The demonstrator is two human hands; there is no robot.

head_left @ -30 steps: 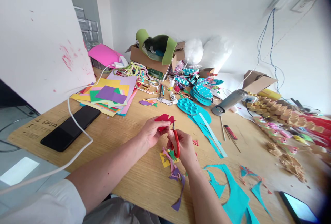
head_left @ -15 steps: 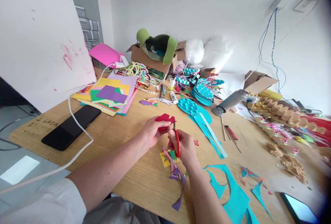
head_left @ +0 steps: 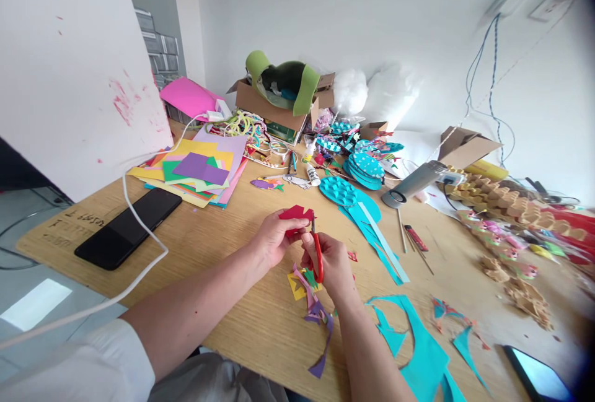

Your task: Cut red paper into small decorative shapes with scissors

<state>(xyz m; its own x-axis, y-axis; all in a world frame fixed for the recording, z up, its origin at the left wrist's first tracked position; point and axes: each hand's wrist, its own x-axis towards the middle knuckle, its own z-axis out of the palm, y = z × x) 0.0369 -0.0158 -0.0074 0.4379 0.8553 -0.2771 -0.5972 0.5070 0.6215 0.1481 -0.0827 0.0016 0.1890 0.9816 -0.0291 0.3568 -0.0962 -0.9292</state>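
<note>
Pinched in my left hand (head_left: 274,238) is a piece of red paper (head_left: 294,211) with a notch in its upper edge. My right hand (head_left: 332,259) grips red-handled scissors (head_left: 318,256), their blades pointing up at the paper's right edge. Fingers hide part of the paper's lower side. Beneath the hands lie purple paper scraps (head_left: 318,315) and yellow ones (head_left: 296,287), with bits of pink and green. Cut turquoise sheet pieces (head_left: 425,352) spread out to the right of my right forearm.
A black phone (head_left: 127,228) and a stack of coloured paper (head_left: 199,170) lie on the left, crossed by a white cable (head_left: 139,219). Glue bottles (head_left: 312,174), turquoise ovals (head_left: 365,170) and a grey cylinder (head_left: 413,184) stand farther back. Another phone (head_left: 534,371) rests at lower right.
Almost nothing differs. My left fingers have shifted slightly on the red paper, and the scissors stay at its right edge.
</note>
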